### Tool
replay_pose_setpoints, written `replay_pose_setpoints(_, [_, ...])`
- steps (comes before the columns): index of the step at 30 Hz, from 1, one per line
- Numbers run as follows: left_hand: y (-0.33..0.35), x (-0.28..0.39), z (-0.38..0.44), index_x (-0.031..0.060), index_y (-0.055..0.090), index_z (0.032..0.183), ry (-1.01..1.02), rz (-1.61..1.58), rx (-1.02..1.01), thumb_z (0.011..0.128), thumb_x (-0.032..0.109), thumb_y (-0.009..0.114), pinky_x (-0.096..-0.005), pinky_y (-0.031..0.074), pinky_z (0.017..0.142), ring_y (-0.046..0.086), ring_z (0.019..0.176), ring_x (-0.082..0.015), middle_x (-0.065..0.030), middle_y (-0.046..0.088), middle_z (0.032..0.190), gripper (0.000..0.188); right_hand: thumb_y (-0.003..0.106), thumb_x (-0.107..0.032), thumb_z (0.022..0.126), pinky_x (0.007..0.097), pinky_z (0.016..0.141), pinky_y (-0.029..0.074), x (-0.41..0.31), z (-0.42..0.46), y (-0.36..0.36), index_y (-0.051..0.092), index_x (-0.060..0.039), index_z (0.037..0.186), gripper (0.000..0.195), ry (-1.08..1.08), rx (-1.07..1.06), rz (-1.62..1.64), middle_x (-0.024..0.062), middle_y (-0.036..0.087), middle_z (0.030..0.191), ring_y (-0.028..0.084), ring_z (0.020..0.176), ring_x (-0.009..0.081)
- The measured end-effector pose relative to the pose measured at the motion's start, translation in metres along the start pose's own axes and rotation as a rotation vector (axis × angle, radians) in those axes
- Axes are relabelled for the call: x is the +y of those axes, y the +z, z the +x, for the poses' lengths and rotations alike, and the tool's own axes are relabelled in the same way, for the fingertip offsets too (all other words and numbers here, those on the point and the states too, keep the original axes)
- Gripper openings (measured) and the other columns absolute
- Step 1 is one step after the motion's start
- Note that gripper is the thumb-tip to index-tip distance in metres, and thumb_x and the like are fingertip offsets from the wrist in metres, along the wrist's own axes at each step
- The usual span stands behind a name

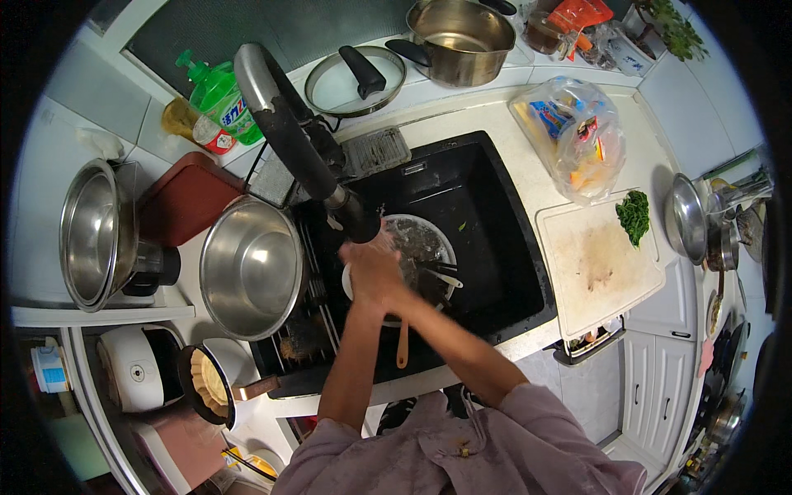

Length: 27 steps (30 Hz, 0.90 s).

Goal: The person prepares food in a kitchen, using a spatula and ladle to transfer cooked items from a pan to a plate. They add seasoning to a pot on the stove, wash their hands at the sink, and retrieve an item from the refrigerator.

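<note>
Water runs from the black faucet (356, 213) over my left hand (365, 266) and my right hand (387, 288), which are pressed together and blurred. Beneath them, in the black sink (501, 229), stands a white bowl (448, 238) of water with dark utensils and a light-handled one (448, 279) in it. A tan wooden handle (403, 346) points toward me below my wrists. The faucet and the blur hide part of my fingers, so whether they hold anything does not show.
Left of the sink stands a large steel bowl (252, 269). At right, chopped greens (633, 218) lie on a white cutting board (594, 266), with a plastic bag (572, 139) of packages behind. Along the back are a green soap bottle (226, 108), a glass lid (334, 83) and a steel pot (467, 59).
</note>
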<state>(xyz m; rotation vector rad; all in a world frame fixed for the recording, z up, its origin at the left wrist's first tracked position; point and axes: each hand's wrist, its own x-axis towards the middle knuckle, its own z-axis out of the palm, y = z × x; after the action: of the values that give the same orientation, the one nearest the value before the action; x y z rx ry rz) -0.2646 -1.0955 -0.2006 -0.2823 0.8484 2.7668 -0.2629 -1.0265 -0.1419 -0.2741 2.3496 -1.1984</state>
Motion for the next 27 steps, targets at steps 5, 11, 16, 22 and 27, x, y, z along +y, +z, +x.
replay_pose_setpoints(5, [-0.03,-0.02,0.021,0.0174,0.016,0.152,-0.025,-0.253,-0.077,0.1,0.047,0.034,-0.0474,0.02,0.11,0.017,0.143,-0.0278,-0.0029,0.012,0.158,0.062,0.051,-0.041,0.091,0.054,0.11,0.019,0.022,0.02,0.012,0.02,-0.0129,0.15,0.072,-0.102,0.279,0.153,0.0261,0.019,0.151,0.022,0.138,0.043])
replay_pose_setpoints(11, [0.006,-0.003,-0.006,0.0187,0.016,0.152,-0.097,-0.062,-0.026,0.094,0.058,0.037,-0.0511,0.017,0.111,0.012,0.143,-0.0305,-0.003,0.013,0.157,0.073,0.04,-0.057,0.094,0.0555,0.111,0.022,0.021,-0.019,0.046,0.035,-0.0098,0.144,0.069,-0.273,0.559,0.079,0.0177,0.029,0.15,0.031,0.135,0.0363])
replay_pose_setpoints(16, [0.053,-0.018,-0.021,0.0135,0.018,0.151,-0.089,0.07,0.083,0.098,0.046,0.041,-0.0433,0.024,0.111,0.024,0.139,-0.027,-0.0092,0.023,0.153,0.066,0.041,-0.03,0.097,0.0449,0.114,0.017,0.053,0.047,-0.006,0.013,-0.015,0.152,0.063,0.163,0.258,0.299,0.0192,0.01,0.156,0.017,0.142,0.0369])
replay_pose_setpoints(22, [0.041,0.007,-0.008,0.007,0.04,0.135,0.153,0.306,0.173,0.095,0.016,0.055,-0.038,0.043,0.099,0.05,0.12,-0.0236,-0.0095,0.049,0.133,0.044,0.039,-0.019,0.101,0.0316,0.108,0.031,0.023,0.005,-0.03,0.039,-0.0046,0.139,0.041,-0.148,-0.079,1.952,0.0084,0.048,0.135,0.045,0.124,0.0213])
replay_pose_setpoints(27, [0.054,0.006,0.0,0.0037,0.049,0.114,0.102,0.026,0.222,0.092,0.015,0.058,-0.0441,0.053,0.082,0.061,0.087,-0.0249,-0.009,0.059,0.098,0.026,0.044,-0.008,0.098,0.0311,0.106,0.032,0.046,0.011,0.0,0.046,-0.0002,0.129,0.033,-0.294,-0.159,2.2,0.0084,0.053,0.128,0.048,0.119,0.0203])
